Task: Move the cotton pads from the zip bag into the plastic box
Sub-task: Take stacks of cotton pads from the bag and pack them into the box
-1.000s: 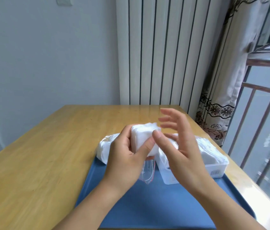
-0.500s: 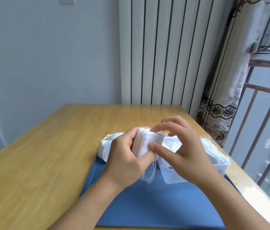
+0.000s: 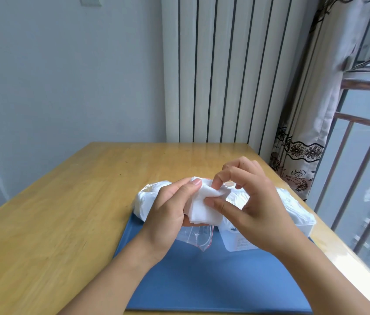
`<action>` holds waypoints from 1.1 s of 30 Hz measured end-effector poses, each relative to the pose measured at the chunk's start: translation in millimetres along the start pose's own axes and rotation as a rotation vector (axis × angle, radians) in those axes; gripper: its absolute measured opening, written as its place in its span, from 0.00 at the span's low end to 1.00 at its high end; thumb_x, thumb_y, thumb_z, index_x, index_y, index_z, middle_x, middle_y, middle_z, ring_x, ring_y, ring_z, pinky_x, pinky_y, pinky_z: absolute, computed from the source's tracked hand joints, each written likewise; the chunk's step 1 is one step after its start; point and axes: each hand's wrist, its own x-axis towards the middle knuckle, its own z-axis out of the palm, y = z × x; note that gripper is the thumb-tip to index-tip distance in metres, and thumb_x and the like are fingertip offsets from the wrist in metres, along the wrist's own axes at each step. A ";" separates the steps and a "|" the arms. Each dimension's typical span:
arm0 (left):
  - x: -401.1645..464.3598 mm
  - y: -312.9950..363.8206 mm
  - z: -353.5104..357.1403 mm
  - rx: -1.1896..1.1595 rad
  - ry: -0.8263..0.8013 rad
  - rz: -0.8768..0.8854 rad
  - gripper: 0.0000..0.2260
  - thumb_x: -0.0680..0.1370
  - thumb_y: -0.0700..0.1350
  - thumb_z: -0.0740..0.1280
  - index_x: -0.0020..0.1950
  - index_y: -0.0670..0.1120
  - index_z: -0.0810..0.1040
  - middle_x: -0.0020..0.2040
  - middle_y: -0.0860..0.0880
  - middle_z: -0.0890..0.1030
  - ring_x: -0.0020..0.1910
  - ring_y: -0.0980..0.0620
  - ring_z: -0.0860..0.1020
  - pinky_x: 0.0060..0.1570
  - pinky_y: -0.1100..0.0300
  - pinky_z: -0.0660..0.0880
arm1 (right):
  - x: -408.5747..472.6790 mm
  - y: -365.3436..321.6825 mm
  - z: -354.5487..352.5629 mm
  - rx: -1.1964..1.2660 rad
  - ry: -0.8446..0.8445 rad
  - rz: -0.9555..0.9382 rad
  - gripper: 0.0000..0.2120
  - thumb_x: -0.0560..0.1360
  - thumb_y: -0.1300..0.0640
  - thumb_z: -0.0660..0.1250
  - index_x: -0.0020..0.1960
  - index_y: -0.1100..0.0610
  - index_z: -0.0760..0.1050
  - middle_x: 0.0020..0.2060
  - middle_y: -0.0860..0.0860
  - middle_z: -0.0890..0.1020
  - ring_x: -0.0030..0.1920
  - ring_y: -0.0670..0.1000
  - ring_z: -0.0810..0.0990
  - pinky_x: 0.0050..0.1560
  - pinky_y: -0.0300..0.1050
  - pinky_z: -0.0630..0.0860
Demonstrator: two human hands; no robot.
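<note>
A stack of white square cotton pads [image 3: 204, 209] is held above the blue tray, gripped by my left hand [image 3: 168, 214] from the left side. My right hand [image 3: 252, 205] pinches the top pad of the stack between thumb and forefinger. The clear zip bag [image 3: 198, 238] with a red seal line hangs limp below my left hand, touching the tray. The clear plastic box [image 3: 302, 226] stands on the tray behind my right hand, with white pads inside; most of it is hidden by that hand.
The blue tray [image 3: 213, 280] lies on a wooden table [image 3: 66, 219]. A crumpled white plastic bag [image 3: 150, 196] sits at the tray's far left corner. A radiator, a curtain and a railed window stand beyond the table to the right.
My right hand went from open fingers beside the stack to a pinch on its top pad. The stack has tilted and dropped a little; the camera has tipped slightly.
</note>
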 end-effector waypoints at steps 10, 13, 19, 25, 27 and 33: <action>0.6 0.8 -1.4 -0.009 0.016 -0.026 0.17 0.75 0.49 0.64 0.55 0.40 0.82 0.48 0.42 0.82 0.48 0.46 0.79 0.53 0.46 0.76 | -1.7 -1.8 -1.3 -0.032 -0.004 -0.040 0.10 0.70 0.57 0.79 0.49 0.48 0.83 0.44 0.43 0.76 0.50 0.48 0.73 0.51 0.31 0.67; 3.5 0.0 -2.8 -0.030 0.067 -0.053 0.18 0.73 0.49 0.65 0.55 0.38 0.82 0.49 0.40 0.82 0.48 0.45 0.79 0.55 0.41 0.78 | -2.1 -4.5 -0.4 -0.024 0.001 -0.057 0.09 0.70 0.57 0.79 0.47 0.49 0.83 0.44 0.45 0.77 0.48 0.48 0.73 0.50 0.31 0.67; 6.3 -5.1 -2.9 0.072 0.099 0.007 0.13 0.83 0.46 0.63 0.53 0.37 0.79 0.43 0.43 0.81 0.41 0.50 0.78 0.39 0.61 0.78 | -2.0 -8.9 -4.5 0.074 -0.040 -0.022 0.08 0.70 0.57 0.77 0.46 0.49 0.81 0.42 0.39 0.82 0.48 0.48 0.77 0.48 0.32 0.68; 6.0 -4.7 -6.0 0.261 0.074 0.124 0.15 0.85 0.46 0.59 0.54 0.35 0.77 0.43 0.38 0.80 0.41 0.49 0.76 0.40 0.60 0.74 | 1.0 -12.0 -11.5 0.234 -0.085 0.056 0.09 0.70 0.57 0.76 0.46 0.46 0.81 0.40 0.40 0.83 0.42 0.47 0.79 0.45 0.43 0.73; 4.9 -4.1 -5.2 0.329 0.048 0.135 0.12 0.85 0.44 0.59 0.55 0.41 0.81 0.45 0.40 0.84 0.41 0.54 0.79 0.40 0.63 0.76 | 2.4 -10.2 -11.6 0.260 -0.088 0.087 0.09 0.71 0.57 0.76 0.48 0.47 0.82 0.42 0.43 0.85 0.43 0.50 0.82 0.46 0.51 0.77; 1.2 -2.3 -2.9 0.277 -0.046 0.085 0.15 0.86 0.42 0.56 0.58 0.40 0.82 0.36 0.55 0.82 0.34 0.60 0.77 0.35 0.69 0.74 | 3.8 -8.0 -13.0 0.308 -0.107 0.200 0.23 0.70 0.64 0.79 0.60 0.48 0.77 0.43 0.47 0.88 0.43 0.53 0.84 0.50 0.56 0.80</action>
